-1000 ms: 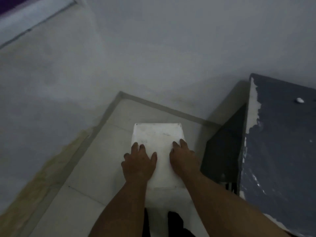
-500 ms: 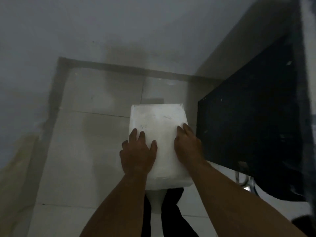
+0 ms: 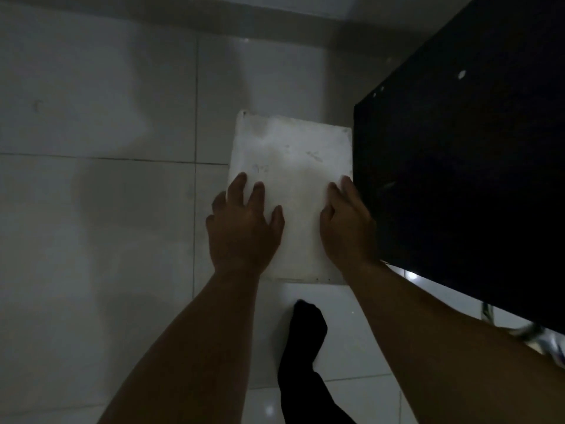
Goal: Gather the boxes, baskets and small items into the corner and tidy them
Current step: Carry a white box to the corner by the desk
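Observation:
A white box sits low over the pale tiled floor, close to the wall's base, with its right side against a dark cabinet. My left hand lies on the near-left part of its top, fingers spread and mostly straight, the outer ones reaching over the left edge. My right hand presses on the near-right part of the top, its fingers lying along the right edge next to the cabinet. Neither hand holds anything else.
The dark cabinet fills the right side. A grey skirting strip runs along the wall at the top. A leg in black stands just behind the box. Some small pale items lie by the cabinet's near corner.
The box has moved forward toward the wall and right, up against the cabinet, with both hands still on top. The view has tilted down, so the floor fills the frame.

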`<state>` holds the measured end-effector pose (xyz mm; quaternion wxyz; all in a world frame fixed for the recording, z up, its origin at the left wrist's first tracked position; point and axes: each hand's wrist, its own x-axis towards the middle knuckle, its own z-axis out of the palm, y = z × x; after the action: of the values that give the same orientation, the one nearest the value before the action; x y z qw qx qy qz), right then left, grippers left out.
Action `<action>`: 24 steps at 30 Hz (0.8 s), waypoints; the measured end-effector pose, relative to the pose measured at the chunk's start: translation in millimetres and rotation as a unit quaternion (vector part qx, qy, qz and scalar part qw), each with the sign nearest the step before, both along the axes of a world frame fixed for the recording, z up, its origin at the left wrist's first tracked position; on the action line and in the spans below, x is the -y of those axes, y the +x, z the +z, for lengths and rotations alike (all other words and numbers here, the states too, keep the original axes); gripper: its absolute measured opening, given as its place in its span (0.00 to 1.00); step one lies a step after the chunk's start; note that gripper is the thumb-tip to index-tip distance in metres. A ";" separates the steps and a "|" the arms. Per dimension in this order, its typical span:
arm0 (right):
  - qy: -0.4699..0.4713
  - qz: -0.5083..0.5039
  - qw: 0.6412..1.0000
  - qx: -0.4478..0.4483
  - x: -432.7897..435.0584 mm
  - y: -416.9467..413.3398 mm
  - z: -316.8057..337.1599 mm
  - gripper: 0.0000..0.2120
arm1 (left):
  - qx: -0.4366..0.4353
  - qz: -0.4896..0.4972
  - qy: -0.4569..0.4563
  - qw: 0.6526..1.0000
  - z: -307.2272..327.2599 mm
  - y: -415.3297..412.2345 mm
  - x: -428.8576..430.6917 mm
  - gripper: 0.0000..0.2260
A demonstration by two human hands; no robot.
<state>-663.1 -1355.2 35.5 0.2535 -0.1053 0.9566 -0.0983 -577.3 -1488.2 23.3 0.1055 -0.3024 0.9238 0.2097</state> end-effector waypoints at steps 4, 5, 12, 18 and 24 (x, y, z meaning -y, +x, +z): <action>-0.004 0.006 0.999 0.035 -7.0 -3.7 -31.8 0.21 | 0.049 -0.015 0.046 0.998 -24.6 -1.9 0.3 0.27; -0.009 0.010 0.999 0.041 -7.3 -5.9 -37.9 0.21 | 0.061 -0.021 0.058 0.996 -28.7 -2.5 1.8 0.27; 0.001 0.036 0.995 0.091 -14.3 -15.8 -54.6 0.23 | 0.131 -0.096 0.146 0.976 -43.0 -9.2 17.7 0.27; 0.041 0.083 0.980 0.176 -13.0 -6.6 -41.3 0.26 | 0.238 -0.116 0.215 0.940 -34.5 -4.8 17.4 0.28; -0.040 0.129 0.982 0.136 26.2 7.6 4.6 0.22 | 0.148 -0.115 0.195 0.963 23.6 -6.1 22.0 0.22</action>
<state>-655.5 -1381.4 40.0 0.3871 -0.2235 0.8870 -0.1160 -583.4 -1510.2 46.8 0.3210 -0.1952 0.8680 0.3248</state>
